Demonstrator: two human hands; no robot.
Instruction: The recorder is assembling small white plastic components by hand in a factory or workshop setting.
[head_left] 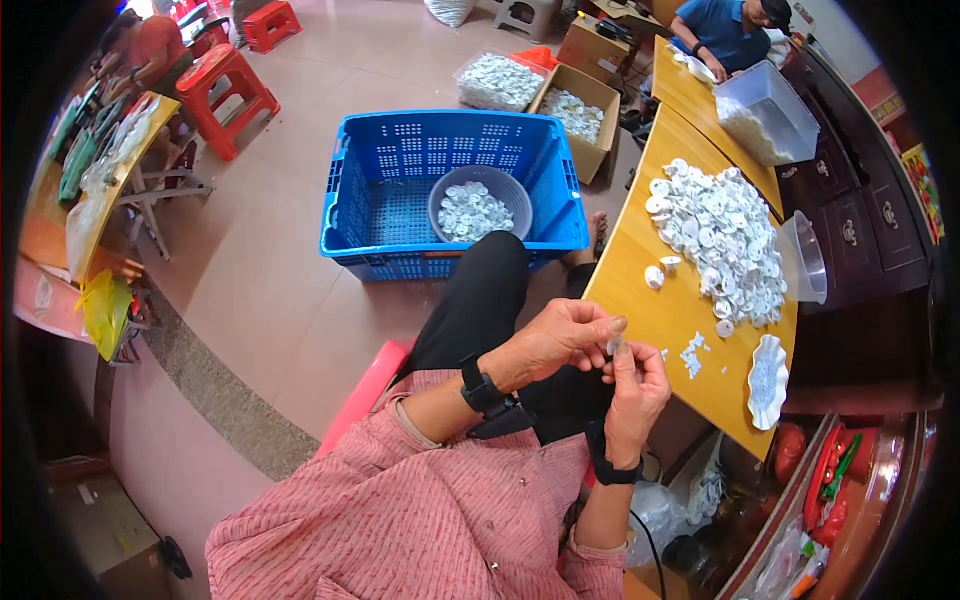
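My left hand (556,342) and my right hand (637,394) meet in front of my lap, near the table's left edge. Both are closed, fingertips pinching a small white piece (613,346) between them; its exact shape is mostly hidden by the fingers. On the yellow wooden table (625,235) to the right lies a big heap of round white plastic parts (722,245). Two or so loose round parts (655,277) sit apart from the heap. Nearer to me is a scatter of tiny white pieces (692,355), beside a white wavy-edged dish (767,385) holding more tiny pieces.
A blue crate (345,190) on the floor holds a grey bowl (436,215) of white parts. Beyond stand a cardboard box (607,115) and a clear tub (498,82), both filled. A clear container (805,255) lies tipped by the heap. A co-worker (728,35) sits at the far table end.
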